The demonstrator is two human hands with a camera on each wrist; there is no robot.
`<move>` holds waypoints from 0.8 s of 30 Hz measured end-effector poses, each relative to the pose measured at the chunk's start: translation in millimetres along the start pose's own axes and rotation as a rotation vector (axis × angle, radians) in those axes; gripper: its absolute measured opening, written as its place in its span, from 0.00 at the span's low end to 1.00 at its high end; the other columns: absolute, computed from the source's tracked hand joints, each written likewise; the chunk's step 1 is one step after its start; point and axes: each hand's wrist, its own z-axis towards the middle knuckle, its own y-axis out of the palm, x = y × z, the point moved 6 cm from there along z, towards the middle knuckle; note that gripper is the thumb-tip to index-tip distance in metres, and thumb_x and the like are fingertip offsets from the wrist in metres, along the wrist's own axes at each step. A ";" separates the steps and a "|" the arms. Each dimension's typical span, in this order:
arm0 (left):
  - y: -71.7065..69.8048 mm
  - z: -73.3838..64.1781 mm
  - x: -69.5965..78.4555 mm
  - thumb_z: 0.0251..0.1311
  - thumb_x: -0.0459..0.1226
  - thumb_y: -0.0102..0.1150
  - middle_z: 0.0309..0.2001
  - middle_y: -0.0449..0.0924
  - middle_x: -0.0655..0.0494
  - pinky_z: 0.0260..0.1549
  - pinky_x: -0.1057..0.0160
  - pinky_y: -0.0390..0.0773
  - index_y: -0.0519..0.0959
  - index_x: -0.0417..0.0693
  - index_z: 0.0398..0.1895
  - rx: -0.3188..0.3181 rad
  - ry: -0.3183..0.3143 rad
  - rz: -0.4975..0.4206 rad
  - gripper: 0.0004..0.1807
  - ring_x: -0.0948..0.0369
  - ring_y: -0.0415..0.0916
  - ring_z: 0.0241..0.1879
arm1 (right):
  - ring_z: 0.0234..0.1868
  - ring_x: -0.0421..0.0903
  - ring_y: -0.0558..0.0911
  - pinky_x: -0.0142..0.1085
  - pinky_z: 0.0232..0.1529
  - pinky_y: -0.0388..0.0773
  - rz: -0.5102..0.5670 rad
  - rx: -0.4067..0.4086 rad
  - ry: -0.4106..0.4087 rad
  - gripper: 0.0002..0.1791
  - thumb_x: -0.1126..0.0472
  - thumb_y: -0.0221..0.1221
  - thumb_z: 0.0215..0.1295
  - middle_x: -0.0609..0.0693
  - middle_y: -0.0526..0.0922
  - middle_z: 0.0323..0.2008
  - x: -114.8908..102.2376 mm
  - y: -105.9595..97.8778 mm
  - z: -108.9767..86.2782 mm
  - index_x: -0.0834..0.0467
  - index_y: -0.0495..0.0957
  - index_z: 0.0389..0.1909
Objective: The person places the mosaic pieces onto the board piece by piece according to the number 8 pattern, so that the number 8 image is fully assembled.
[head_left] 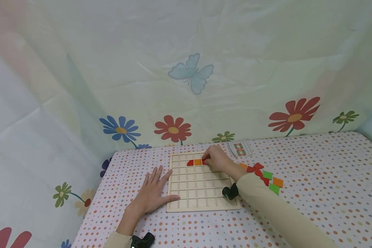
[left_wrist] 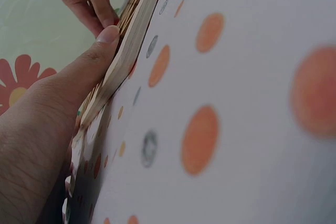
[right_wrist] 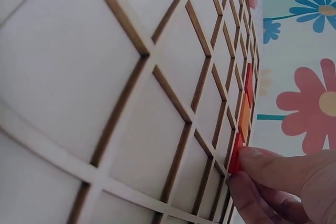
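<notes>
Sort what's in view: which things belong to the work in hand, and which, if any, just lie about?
In the work, apparently: gridded board; red pieces and orange piece on it; loose coloured pieces; printed card.
Likely just setting or gear: dotted tablecloth; floral backdrop; black wrist devices.

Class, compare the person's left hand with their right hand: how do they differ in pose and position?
The left hand has its fingers spread, while the right hand has its fingers bent, pinching a red piece. The left hand is at the left edge of the grid board; the right hand is over its far part. Both are bare.
</notes>
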 end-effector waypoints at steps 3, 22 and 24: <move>0.3 0.3 0.2 0.60 0.74 0.54 0.85 0.41 0.45 0.80 0.39 0.38 0.53 0.61 0.86 0.001 0.005 -0.001 0.55 0.45 0.34 0.84 | 0.46 0.59 0.87 0.48 0.48 0.87 0.004 0.012 -0.015 0.08 0.78 0.63 0.67 0.62 0.90 0.40 0.7 -0.2 -0.8 0.71 0.89 0.42; 1.3 -0.4 -0.3 0.61 0.74 0.55 0.85 0.40 0.44 0.80 0.39 0.37 0.54 0.60 0.86 0.003 0.000 -0.006 0.55 0.44 0.34 0.84 | 0.39 0.47 0.83 0.40 0.40 0.84 0.032 0.054 -0.075 0.08 0.70 0.68 0.67 0.56 0.85 0.41 9.1 -29.3 -65.8 0.68 0.88 0.45; 1.7 -0.2 -0.2 0.61 0.74 0.55 0.85 0.41 0.44 0.80 0.39 0.38 0.54 0.60 0.86 0.004 0.002 -0.011 0.55 0.44 0.34 0.84 | 0.39 0.47 0.83 0.40 0.40 0.84 0.012 0.050 -0.086 0.07 0.69 0.69 0.66 0.53 0.85 0.40 12.0 -34.8 -79.9 0.66 0.88 0.44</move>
